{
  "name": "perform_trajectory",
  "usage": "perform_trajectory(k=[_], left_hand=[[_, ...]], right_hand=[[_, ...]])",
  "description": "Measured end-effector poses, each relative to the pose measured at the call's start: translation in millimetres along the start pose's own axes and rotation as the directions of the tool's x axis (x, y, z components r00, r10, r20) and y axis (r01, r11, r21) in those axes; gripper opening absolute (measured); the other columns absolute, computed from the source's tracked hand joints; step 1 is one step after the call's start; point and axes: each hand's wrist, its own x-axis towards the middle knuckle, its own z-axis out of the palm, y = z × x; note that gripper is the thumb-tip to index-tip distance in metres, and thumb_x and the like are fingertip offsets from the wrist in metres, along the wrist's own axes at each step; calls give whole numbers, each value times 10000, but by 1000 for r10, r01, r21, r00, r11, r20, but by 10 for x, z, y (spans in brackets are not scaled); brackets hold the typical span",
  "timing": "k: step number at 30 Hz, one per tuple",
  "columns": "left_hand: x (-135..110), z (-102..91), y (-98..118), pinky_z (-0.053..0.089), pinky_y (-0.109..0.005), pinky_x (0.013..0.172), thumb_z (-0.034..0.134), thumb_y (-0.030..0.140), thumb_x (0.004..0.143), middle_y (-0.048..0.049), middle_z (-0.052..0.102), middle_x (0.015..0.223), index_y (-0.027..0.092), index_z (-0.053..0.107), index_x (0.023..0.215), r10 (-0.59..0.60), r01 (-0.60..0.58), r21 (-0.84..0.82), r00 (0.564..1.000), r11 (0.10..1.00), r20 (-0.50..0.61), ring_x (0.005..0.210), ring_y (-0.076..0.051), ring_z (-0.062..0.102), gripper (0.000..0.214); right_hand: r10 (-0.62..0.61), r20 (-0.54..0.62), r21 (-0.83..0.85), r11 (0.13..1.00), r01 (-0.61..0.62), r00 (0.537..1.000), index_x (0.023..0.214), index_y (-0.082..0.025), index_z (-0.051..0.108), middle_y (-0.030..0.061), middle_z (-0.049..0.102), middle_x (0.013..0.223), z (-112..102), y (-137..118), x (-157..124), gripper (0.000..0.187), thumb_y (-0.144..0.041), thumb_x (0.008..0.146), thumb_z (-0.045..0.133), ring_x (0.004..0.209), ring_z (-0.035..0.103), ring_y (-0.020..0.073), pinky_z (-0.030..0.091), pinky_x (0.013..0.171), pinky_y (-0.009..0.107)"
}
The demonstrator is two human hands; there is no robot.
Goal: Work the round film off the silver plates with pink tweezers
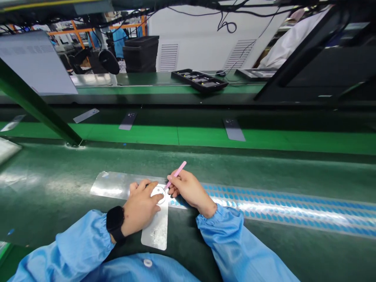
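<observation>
A pale phone back cover [154,234] lies on the green bench in front of me, with a ring-shaped outline near its top end. My left hand [141,207] holds it down from the left, index finger and thumb resting on either side of the ring. In my right hand [188,189] is a pair of pink tweezers [178,171], gripped like a pen. Their tip meets the cover at the ring's right edge; whether they pinch anything is too small to tell. Beneath both hands runs a clear strip [110,185] bearing rows of blue round stickers [273,201].
Beyond the bench, several phone covers [234,130] lie spaced along a green conveyor belt [194,137]. A black compartment tray [202,80] sits on the far ledge. At left a green post [38,103] slants across; a dark monitor-like panel [323,58] stands at right.
</observation>
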Motion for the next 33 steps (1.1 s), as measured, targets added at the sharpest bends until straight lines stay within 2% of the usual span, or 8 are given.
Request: perform_trajectory(k=[9, 17, 20, 23, 26, 29, 33], left_hand=[[28, -10, 3, 336, -495, 874, 683, 295, 807, -80, 556, 1307, 267, 667, 1056, -45, 45, -45, 999, 998, 8, 1165, -319, 436, 251], [78, -24, 7, 325, -489, 909, 730, 223, 755, -83, 585, 1274, 194, 634, 927, -116, 119, -128, 993, 985, 35, 1205, -318, 427, 199], [112, -47, 1, 324, -469, 905, 724, 182, 740, -85, 609, 1196, 179, 567, 892, -133, 140, -165, 990, 976, 52, 1189, -301, 436, 219], [197, -121, -53, 349, -425, 883, 695, 147, 727, -66, 605, 1081, 175, 518, 903, -149, 163, -199, 985, 966, 86, 1082, -257, 501, 251], [417, -319, -207, 370, -377, 870, 637, 122, 732, -49, 557, 1070, 186, 513, 928, -123, 126, -213, 992, 969, 29, 976, -203, 537, 241], [830, -646, -453, 382, -339, 879, 597, 129, 742, -37, 530, 1092, 206, 539, 944, -92, 81, -124, 992, 989, -85, 978, -181, 538, 224], [1535, -1076, -828, 368, -329, 933, 561, 176, 782, -38, 509, 1182, 222, 578, 970, -193, 204, 29, 956, 979, -222, 1106, -198, 496, 194]], right_hand=[[-3, 2, 30, 1000, 3, 1000, 691, -159, 521, -22, 600, 475, -7, -12, -10, 245, -352, 755, 659, 396, 577, 101, 458, 376, 187], [-8, 14, 66, 998, 7, 1000, 675, -163, 517, -29, 592, 446, -11, -1, -9, 311, -411, 701, 703, 377, 567, 99, 452, 364, 183], [-3, 36, 133, 991, -2, 999, 663, -166, 516, -28, 592, 438, -33, -5, -5, 363, -453, 647, 738, 376, 567, 99, 445, 355, 176], [19, 64, 240, 970, -34, 998, 649, -165, 523, -19, 598, 437, -80, -17, 1, 408, -492, 601, 761, 361, 550, 89, 428, 343, 166], [19, 66, 332, 942, -40, 998, 636, -160, 527, -13, 592, 428, -128, -12, 18, 442, -520, 574, 776, 348, 535, 83, 413, 332, 160], [20, 72, 383, 923, -46, 997, 652, -158, 520, -6, 596, 433, -149, 11, 40, 459, -525, 570, 783, 340, 529, 86, 402, 325, 163], [17, 80, 406, 913, -48, 997, 683, -164, 493, -4, 604, 453, -135, 42, 52, 473, -529, 585, 777, 344, 532, 92, 394, 324, 166]])
